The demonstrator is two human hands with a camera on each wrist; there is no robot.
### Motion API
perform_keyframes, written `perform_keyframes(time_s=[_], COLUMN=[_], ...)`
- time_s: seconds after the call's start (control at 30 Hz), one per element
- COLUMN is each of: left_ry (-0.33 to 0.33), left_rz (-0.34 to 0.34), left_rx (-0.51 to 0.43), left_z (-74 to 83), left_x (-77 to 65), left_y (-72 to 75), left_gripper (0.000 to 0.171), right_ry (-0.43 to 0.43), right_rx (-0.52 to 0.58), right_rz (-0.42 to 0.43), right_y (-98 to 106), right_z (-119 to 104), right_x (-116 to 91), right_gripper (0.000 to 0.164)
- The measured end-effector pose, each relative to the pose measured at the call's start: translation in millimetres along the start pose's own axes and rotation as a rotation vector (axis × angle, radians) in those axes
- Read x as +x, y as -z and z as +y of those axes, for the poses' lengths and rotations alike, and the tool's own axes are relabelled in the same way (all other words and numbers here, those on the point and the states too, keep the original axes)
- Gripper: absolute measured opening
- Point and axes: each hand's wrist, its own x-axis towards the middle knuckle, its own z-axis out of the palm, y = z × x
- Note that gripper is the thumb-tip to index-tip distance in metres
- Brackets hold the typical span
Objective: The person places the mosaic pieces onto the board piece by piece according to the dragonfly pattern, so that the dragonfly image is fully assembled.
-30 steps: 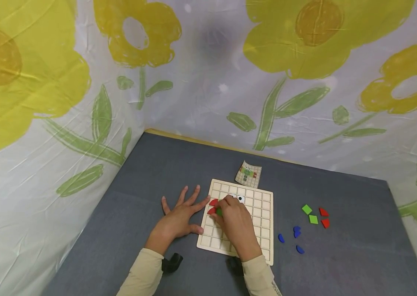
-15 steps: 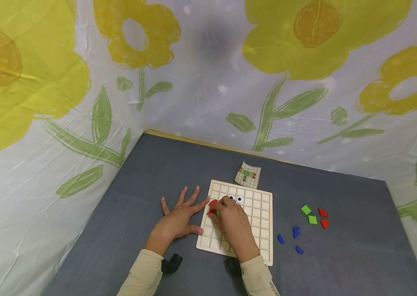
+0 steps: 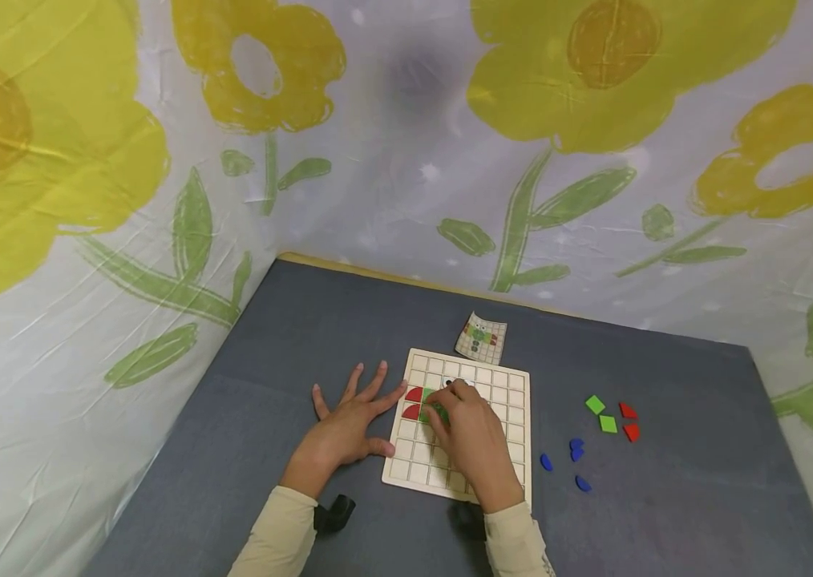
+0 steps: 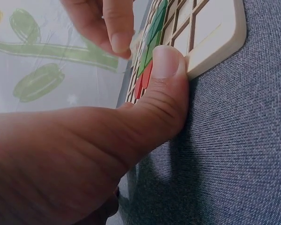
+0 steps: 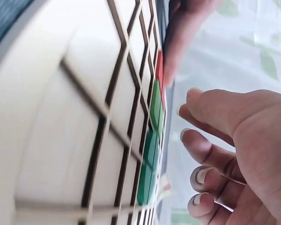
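A wooden grid board point(image 3: 417, 473) lies on the dark table. My left hand point(image 3: 340, 433) rests beside it with fingers spread, its thumb point(image 4: 166, 89) touching the board's edge. My right hand point(image 3: 479, 437) hovers over the board's middle. In the right wrist view its fingers point(image 5: 199, 143) are loosely bent, apart from the board, and nothing shows between them. Two red quarter-round pieces point(image 3: 411, 412) sit in the left cells. Light green pieces point(image 5: 155, 105) adjoin them, then darker green pieces point(image 5: 149, 164), partly hidden by the right hand in the head view. An eye piece point(image 3: 449, 383) shows just above that hand.
A small printed card point(image 3: 481, 340) lies behind the board. To the right are loose pieces: two green squares point(image 3: 608, 424), two red quarter-rounds point(image 3: 632, 433) and several blue half-rounds point(image 3: 547, 462). A flower-patterned cloth wall point(image 3: 392, 176) stands at the back and sides.
My right hand has shifted right, away from the red pieces, which now show uncovered with green beside them. The white eye pieces are now mostly covered by that hand. My left hand stays put.
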Motion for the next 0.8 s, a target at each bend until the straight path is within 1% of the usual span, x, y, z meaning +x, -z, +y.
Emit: perform_keyframes(time_s=[0.23, 0.47, 0.8], left_ry=[0.006, 0.004, 0.002], left_rz=[-0.005, -0.008, 0.003], left_rx=[-0.002, -0.014, -0.018], left_z=[1.7, 2.4, 3.3], left_x=[-0.6, -2.1, -2.0], left_y=[1.6, 1.3, 1.5], left_gripper=[0.104, 0.104, 0.104], right_ry=[-0.060, -0.152, -0.284], right_rx=[0.028, 0.055, 0.046], right_rz=[0.035, 0.040, 0.067], right_y=[9, 21, 40], right_z=[17, 37, 73], right_x=[-5, -11, -22], right_gripper=[0.011, 0.013, 0.019])
